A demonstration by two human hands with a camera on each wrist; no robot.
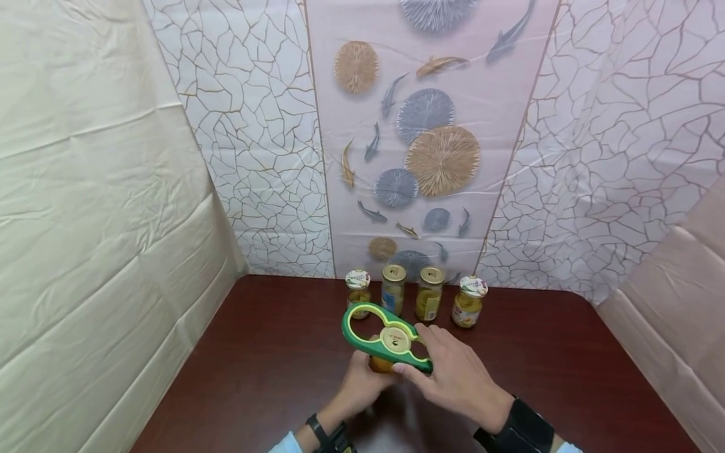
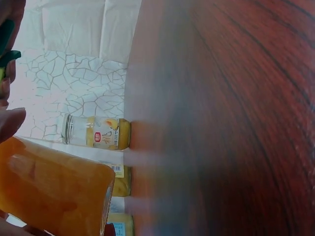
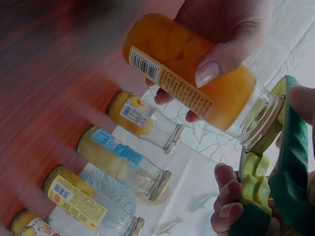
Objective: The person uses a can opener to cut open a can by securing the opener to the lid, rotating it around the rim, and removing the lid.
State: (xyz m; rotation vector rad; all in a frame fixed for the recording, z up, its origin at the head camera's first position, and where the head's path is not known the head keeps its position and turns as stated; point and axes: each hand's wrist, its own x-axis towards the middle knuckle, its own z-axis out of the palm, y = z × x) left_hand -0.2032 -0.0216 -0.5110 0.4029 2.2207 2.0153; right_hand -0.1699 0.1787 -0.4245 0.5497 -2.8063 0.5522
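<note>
My left hand (image 1: 362,380) grips a glass jar of orange fruit pieces (image 3: 182,73), thumb across its side above a barcode label. The jar is held over the dark table, its base showing in the left wrist view. Around its gold lid (image 1: 395,340) sits a green jar opener (image 1: 362,344) with yellow-green ridged inner edges. My right hand (image 1: 455,371) holds the opener by its handle end, fingers on one arm and thumb on the other. The lid lies in the opener's middle opening, with a larger ring to its left.
Several more fruit jars stand in a row at the table's back edge: a white-lidded jar (image 1: 358,289), two gold-lidded ones (image 1: 393,296) (image 1: 428,299), and another white-lidded jar (image 1: 467,308). Patterned cloth (image 1: 272,157) hangs behind the reddish-brown table (image 1: 255,358).
</note>
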